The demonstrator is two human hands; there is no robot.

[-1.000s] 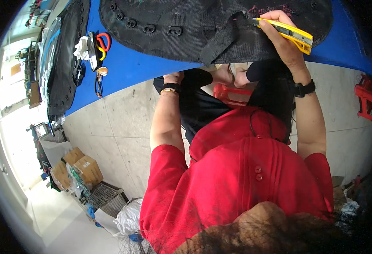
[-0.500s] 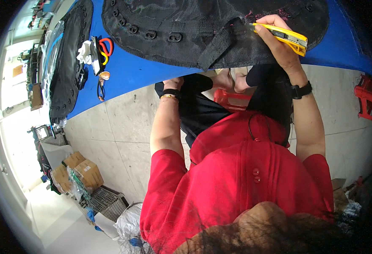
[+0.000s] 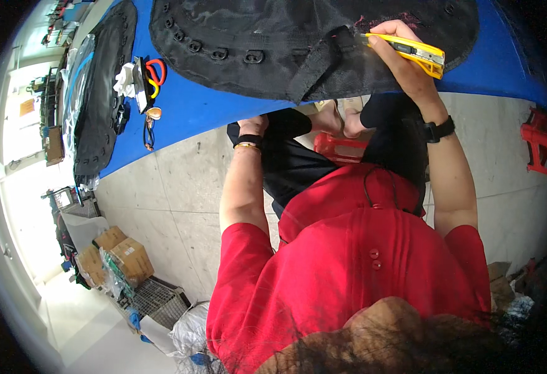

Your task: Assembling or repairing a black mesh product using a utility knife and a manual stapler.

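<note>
Black mesh fabric, cut as a broad rounded piece [image 3: 267,76], spreads across the top of the frame on a blue table [image 3: 186,112]. At upper right, the person's right hand [image 3: 404,65] grips a yellow utility knife [image 3: 418,52], fingers closed around its body, tip pointing left at the mesh; whether the tip touches cannot be told. Just left of the tip, a black strap [image 3: 314,71] lies slantwise down to the fabric's lower edge. Small black loops [image 3: 219,53] line the border to the left, and pink threads [image 3: 404,20] show above the knife hand.

The left hand [image 3: 253,124], above centre, rests at the table's near edge beside a dark trouser leg; its fingers are largely hidden, so I cannot tell whether they hold anything.

Work seems under way, not finished: the loops are in place, while the pink threads look ragged and untidied. How much remains is unclear. At upper left lie scissors [image 3: 156,71] and a second black piece [image 3: 96,118].
</note>
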